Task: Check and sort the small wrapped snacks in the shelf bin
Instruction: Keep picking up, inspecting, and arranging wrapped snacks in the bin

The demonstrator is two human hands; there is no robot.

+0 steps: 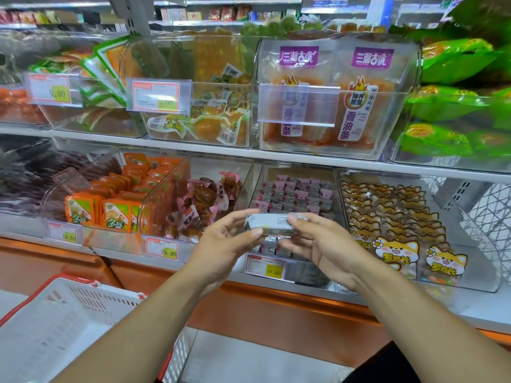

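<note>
A small grey wrapped snack is held flat between both hands in front of the lower shelf. My left hand pinches its left end with thumb and fingers. My right hand pinches its right end. Right behind them stands the clear shelf bin, filled with several rows of small pink and grey wrapped snacks. A price tag reading 15.80 hangs on the bin's front.
Neighbouring clear bins hold brown snacks in pink wrappers, orange packets and cat-print packs. Above, a bin holds large orange snack bags. A white shopping basket with red rim sits at lower left.
</note>
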